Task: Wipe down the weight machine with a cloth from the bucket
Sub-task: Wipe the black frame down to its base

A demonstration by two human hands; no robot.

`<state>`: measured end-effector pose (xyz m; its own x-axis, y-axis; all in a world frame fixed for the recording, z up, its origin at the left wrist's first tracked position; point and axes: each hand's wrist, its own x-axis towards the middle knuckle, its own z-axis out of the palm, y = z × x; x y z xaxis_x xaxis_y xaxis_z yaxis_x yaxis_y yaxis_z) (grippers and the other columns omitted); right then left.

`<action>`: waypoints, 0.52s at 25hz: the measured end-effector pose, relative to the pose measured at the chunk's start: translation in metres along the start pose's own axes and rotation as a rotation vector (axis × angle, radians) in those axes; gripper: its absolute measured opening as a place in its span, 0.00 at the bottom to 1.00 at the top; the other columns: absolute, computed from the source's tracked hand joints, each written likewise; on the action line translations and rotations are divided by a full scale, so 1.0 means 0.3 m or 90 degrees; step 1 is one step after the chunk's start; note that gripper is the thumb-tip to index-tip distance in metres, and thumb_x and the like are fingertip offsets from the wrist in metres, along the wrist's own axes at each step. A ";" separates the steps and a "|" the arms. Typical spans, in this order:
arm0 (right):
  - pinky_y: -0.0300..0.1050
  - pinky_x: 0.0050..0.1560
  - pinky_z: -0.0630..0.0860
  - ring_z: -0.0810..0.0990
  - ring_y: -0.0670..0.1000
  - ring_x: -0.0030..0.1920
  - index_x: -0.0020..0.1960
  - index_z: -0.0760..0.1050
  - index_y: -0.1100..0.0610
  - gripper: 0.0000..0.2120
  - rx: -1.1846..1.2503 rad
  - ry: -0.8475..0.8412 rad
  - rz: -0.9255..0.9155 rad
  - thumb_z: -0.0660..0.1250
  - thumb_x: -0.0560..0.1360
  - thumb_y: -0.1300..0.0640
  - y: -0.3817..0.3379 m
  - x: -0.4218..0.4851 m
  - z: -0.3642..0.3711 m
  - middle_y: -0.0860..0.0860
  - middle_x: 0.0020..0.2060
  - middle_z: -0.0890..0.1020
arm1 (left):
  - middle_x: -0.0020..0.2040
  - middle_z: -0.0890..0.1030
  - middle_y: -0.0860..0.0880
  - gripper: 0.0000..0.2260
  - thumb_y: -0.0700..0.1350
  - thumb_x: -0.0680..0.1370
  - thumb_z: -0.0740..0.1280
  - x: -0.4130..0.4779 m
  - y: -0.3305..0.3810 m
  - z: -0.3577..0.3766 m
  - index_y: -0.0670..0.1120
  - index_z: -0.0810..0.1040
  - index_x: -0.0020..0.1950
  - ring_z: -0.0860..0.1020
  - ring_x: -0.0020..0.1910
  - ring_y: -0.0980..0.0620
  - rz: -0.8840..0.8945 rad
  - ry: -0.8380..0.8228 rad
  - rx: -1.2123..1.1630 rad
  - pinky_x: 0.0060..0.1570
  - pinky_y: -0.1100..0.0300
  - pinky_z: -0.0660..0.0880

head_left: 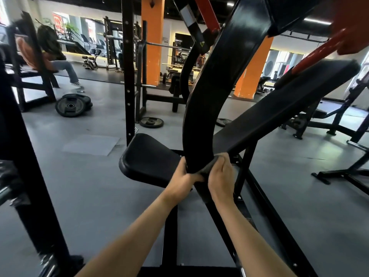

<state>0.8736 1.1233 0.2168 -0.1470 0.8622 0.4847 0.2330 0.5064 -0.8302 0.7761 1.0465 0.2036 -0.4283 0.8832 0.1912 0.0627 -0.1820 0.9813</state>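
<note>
Gym hall: grey rubber floor (pixel 89 176), orange pillars (pixel 152 41) far behind, squat rack upright (pixel 128 76) centre-left.

Weight machine, near centre: curved black frame arm (pixel 207 100), black seat pad (pixel 147 156) to its left, inclined black back pad (pixel 283 112) to its right, red bars (pixel 319 54) above.

Cloth (pixel 208 167): dark grey, wrapped round the lower end of the curved arm, between both hands.

Left hand (pixel 184 177): fingers curled, gripping the cloth against the arm's left edge.

Right hand (pixel 220 176): fingers curled, gripping the cloth on the arm's right side.

Loose weight plates (pixel 71 105) on the floor, far left; one more plate (pixel 151 122) by the rack.

Seated person (pixel 50 50), far left.
</note>
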 end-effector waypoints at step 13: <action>0.51 0.50 0.77 0.80 0.49 0.45 0.56 0.72 0.58 0.15 0.053 -0.016 0.025 0.49 0.87 0.53 -0.132 0.040 0.006 0.47 0.42 0.79 | 0.58 0.85 0.53 0.22 0.64 0.80 0.66 0.006 0.203 -0.055 0.50 0.78 0.65 0.83 0.57 0.56 0.020 0.099 -0.025 0.63 0.54 0.78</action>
<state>0.8609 1.1135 0.2549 -0.1642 0.8803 0.4451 0.1588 0.4689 -0.8688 0.7642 1.0299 0.2633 -0.5614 0.7996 0.2133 0.0448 -0.2280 0.9726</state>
